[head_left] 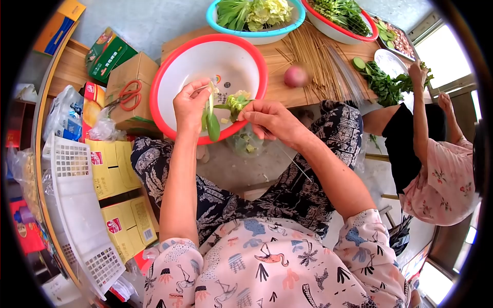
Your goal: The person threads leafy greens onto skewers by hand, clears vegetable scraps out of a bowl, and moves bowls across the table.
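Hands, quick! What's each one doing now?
Left hand: closed, holding a leafy green.
Right hand: closed, holding a thin stick, greens at its tip.

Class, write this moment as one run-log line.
left hand: pinches green leaf over red-rimmed basin | right hand: holds thin stick and leafy greens | red onion: on wooden table

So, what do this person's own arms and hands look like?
The left hand and right hand are ungloved. The forearms are bare too, below loose pale-pink sleeves printed with long-legged birds, palm trees and blue patches.
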The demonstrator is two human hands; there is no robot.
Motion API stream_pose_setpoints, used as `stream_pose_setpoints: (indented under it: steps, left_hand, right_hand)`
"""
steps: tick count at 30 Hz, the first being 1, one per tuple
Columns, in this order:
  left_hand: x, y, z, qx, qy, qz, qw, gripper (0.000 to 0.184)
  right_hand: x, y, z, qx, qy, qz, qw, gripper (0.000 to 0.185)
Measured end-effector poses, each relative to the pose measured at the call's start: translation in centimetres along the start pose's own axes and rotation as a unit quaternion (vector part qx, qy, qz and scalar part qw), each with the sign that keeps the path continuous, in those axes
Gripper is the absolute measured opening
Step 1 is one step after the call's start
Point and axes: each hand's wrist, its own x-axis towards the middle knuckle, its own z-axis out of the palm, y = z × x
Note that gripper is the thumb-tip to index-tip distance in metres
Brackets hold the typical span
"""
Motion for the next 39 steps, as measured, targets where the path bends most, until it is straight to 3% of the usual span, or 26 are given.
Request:
stream_pose_setpoints:
  steps: [5,8,20,39]
  left_hand:
    - [-0.1,-0.5,-0.1,-0.087,0.002,-0.035,0.996,0.016]
    - [-0.5,-0.2,-0.1,-0.034,0.017,-0.039,0.999,0.013]
    - [-0.9,-0.2,1.1,-0.025,0.030,0.026,0.999,0.019]
    - [-1.3,0.2,1.4,-0.037,0.028,0.032,0.998,0.015]
  right_hand:
    - [0.0,0.1,0.0,-0.005,0.001,-0.006,1.000,0.019]
    - [-0.1,0.0,0.1,0.004,0.001,-0.006,1.000,0.019]
    - [0.0,0.2,0.2,0.002,0.001,-0.005,1.000,0.016]
    - [0.2,0.3,0.1,0.000,0.002,-0.011,1.000,0.016]
